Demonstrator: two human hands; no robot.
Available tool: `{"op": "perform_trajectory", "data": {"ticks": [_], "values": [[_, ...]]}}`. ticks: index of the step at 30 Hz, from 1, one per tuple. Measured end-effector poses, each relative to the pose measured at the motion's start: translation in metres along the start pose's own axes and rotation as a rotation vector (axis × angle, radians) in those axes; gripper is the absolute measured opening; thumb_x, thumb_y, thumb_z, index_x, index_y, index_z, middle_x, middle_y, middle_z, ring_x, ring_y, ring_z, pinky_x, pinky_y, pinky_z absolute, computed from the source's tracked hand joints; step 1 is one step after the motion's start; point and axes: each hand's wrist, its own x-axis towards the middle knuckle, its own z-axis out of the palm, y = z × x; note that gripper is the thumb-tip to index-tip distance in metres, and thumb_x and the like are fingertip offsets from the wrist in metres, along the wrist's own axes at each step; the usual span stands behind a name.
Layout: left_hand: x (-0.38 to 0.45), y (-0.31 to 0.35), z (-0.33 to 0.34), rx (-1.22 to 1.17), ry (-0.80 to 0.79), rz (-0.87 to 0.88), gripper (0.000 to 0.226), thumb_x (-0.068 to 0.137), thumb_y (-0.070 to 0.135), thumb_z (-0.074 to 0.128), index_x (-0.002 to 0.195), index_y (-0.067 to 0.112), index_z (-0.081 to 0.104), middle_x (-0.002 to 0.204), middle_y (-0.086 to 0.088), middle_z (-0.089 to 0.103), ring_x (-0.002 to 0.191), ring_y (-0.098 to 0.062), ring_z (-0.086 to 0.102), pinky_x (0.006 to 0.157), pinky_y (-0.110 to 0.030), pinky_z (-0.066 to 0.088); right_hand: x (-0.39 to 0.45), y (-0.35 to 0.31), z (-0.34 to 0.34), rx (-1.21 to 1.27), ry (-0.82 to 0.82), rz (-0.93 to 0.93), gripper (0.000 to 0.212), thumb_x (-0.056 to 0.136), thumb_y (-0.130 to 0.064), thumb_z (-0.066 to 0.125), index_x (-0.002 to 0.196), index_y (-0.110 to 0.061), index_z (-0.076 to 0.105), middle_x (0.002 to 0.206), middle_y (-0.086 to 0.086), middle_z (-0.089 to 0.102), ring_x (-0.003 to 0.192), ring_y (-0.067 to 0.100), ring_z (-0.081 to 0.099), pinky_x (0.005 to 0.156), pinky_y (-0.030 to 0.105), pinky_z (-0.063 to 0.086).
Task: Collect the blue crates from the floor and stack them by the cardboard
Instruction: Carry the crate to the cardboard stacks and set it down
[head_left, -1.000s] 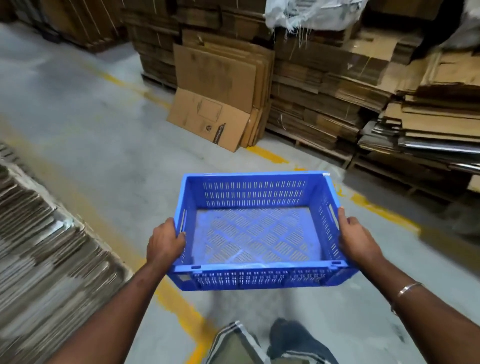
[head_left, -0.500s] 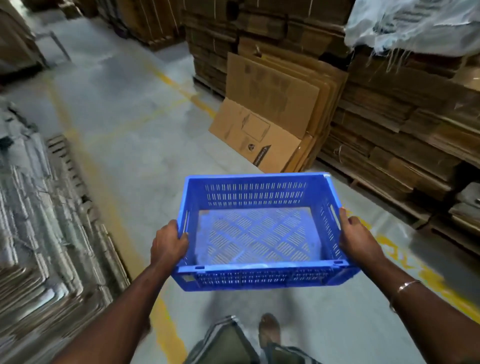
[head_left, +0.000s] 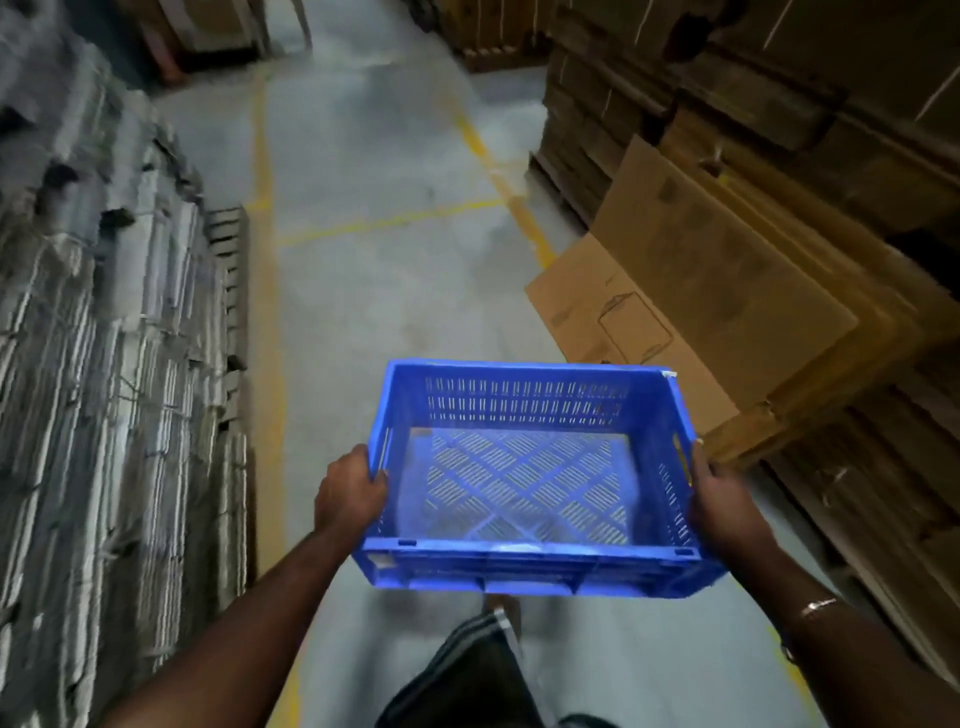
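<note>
Blue crate (head_left: 524, 467) up off the floor, left hand (head_left: 350, 493) and right hand (head_left: 719, 501) gripping its side walls.

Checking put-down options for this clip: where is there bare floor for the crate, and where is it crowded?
Bare concrete floor runs up the aisle ahead, bordered left by the bundled sheet stack and right by the leaning cardboard sheets. Both sides are packed with cardboard. The blue crate is off the floor, gripped by the left hand and right hand.
</note>
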Motion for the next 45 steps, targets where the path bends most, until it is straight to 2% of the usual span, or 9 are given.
{"op": "perform_trajectory", "data": {"ticks": [8,12,18,23,27,31,35,42,45], "values": [[0.128,0.032,-0.028,-0.038,0.112,-0.159,0.021,0.087,0.033,0.057,0.099,0.016,0.053,0.099,-0.010,0.064,0.091,-0.035,0.063,0.070,-0.038,0.050,0.202,-0.092,-0.045,-0.024,-0.037,-0.169,0.083,0.076,0.001,0.058,0.150,-0.008,0.021,0.106,0.027,0.052,0.088,0.046,0.060,0.064,0.037,0.035],[0.187,0.039,-0.028,-0.033,0.171,-0.262,0.023,0.088,0.032,0.058,0.098,0.012,0.051,0.099,-0.014,0.063,0.090,-0.037,0.063,0.067,-0.038,0.046,0.309,-0.134,-0.047,-0.045,-0.075,-0.260,0.091,0.075,-0.003,0.057,0.153,-0.012,0.011,0.110,0.025,0.052,0.090,0.043,0.059,0.065,0.040,0.042],[0.278,0.048,-0.030,-0.091,0.236,-0.411,0.023,0.086,0.030,0.060,0.088,0.012,0.046,0.087,-0.018,0.062,0.085,-0.041,0.062,0.065,-0.041,0.046,0.466,-0.218,-0.055,-0.057,-0.126,-0.419,0.091,0.076,0.001,0.056,0.154,-0.014,0.010,0.115,0.029,0.051,0.091,0.046,0.060,0.065,0.038,0.040],[0.345,0.073,-0.046,-0.176,0.355,-0.573,0.026,0.087,0.025,0.064,0.101,0.005,0.055,0.096,-0.024,0.065,0.093,-0.044,0.062,0.073,-0.046,0.049,0.582,-0.303,-0.072,-0.061,-0.156,-0.527,0.089,0.078,0.000,0.052,0.154,-0.014,0.008,0.116,0.030,0.048,0.098,0.049,0.057,0.075,0.042,0.045],[0.384,0.075,-0.054,-0.248,0.438,-0.691,0.027,0.088,0.022,0.064,0.103,0.001,0.056,0.100,-0.026,0.063,0.096,-0.045,0.061,0.075,-0.045,0.046,0.648,-0.380,-0.078,-0.119,-0.191,-0.667,0.090,0.077,-0.001,0.056,0.154,-0.013,0.010,0.110,0.029,0.048,0.089,0.048,0.057,0.067,0.038,0.039],[0.434,0.049,-0.054,-0.293,0.484,-0.804,0.024,0.089,0.020,0.062,0.099,0.000,0.054,0.097,-0.025,0.060,0.093,-0.044,0.059,0.072,-0.044,0.044,0.710,-0.473,-0.060,-0.166,-0.209,-0.814,0.092,0.076,0.001,0.058,0.154,-0.010,0.010,0.106,0.031,0.048,0.084,0.049,0.057,0.069,0.042,0.045],[0.474,0.012,-0.047,-0.384,0.473,-0.943,0.030,0.087,0.033,0.052,0.097,0.005,0.048,0.093,-0.023,0.059,0.088,-0.044,0.059,0.067,-0.043,0.042,0.742,-0.565,-0.035,-0.213,-0.243,-0.840,0.089,0.080,0.000,0.055,0.155,-0.012,0.008,0.110,0.030,0.047,0.093,0.050,0.057,0.076,0.045,0.046],[0.531,-0.025,-0.065,-0.483,0.434,-1.117,0.026,0.092,0.026,0.059,0.105,0.006,0.049,0.100,-0.019,0.061,0.095,-0.041,0.061,0.074,-0.046,0.046,0.790,-0.699,-0.009,-0.329,-0.349,-0.952,0.096,0.077,-0.001,0.059,0.156,-0.014,0.005,0.116,0.028,0.046,0.100,0.049,0.057,0.082,0.044,0.047],[0.550,-0.039,-0.066,-0.523,0.437,-1.200,0.025,0.091,0.026,0.062,0.101,0.007,0.049,0.096,-0.020,0.063,0.091,-0.042,0.062,0.069,-0.043,0.046,0.806,-0.744,0.008,-0.357,-0.409,-0.997,0.096,0.077,-0.002,0.058,0.156,-0.016,0.005,0.115,0.027,0.046,0.097,0.049,0.058,0.081,0.045,0.047]]}}
